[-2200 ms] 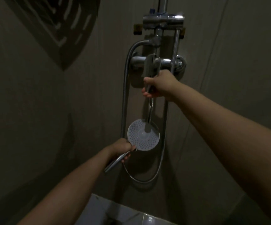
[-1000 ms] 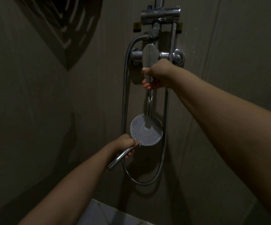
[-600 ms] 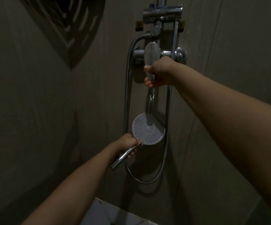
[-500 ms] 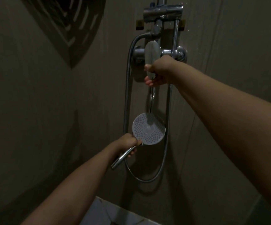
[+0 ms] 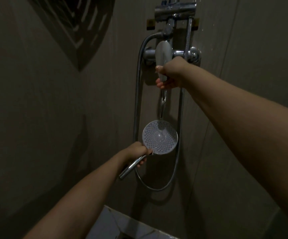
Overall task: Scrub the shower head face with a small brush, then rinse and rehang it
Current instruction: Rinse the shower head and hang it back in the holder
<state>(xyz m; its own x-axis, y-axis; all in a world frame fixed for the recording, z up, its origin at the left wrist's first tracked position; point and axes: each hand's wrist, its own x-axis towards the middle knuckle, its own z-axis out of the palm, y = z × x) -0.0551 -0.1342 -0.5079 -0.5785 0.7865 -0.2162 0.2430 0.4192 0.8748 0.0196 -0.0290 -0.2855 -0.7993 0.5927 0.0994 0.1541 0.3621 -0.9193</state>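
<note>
The shower head (image 5: 159,137) is held face up toward the camera, its round dotted face tilted slightly, directly under the tap spout. A thin stream of water (image 5: 163,105) falls from above onto the upper part of the face, where a wet patch shows near the centre. The left hand (image 5: 137,152) grips the chrome handle (image 5: 131,167) just below and left of the head, fingers curled round it; the free end of the handle sticks out down-left past the grip. The metal hose (image 5: 157,188) loops below that grip and climbs on both sides to the fittings above. Straight above the head, the right hand (image 5: 170,75) holds the mixer lever (image 5: 163,54), thumb on top and fingers curled beneath its lower end; the lever stands raised above the hand. Behind the lever sits the chrome mixer body (image 5: 191,55), and higher still a chrome bracket (image 5: 175,10) on the wall (image 5: 243,66). At the bottom, below the left forearm, a pale ledge (image 5: 115,225) shows; what it belongs to is unclear.
</note>
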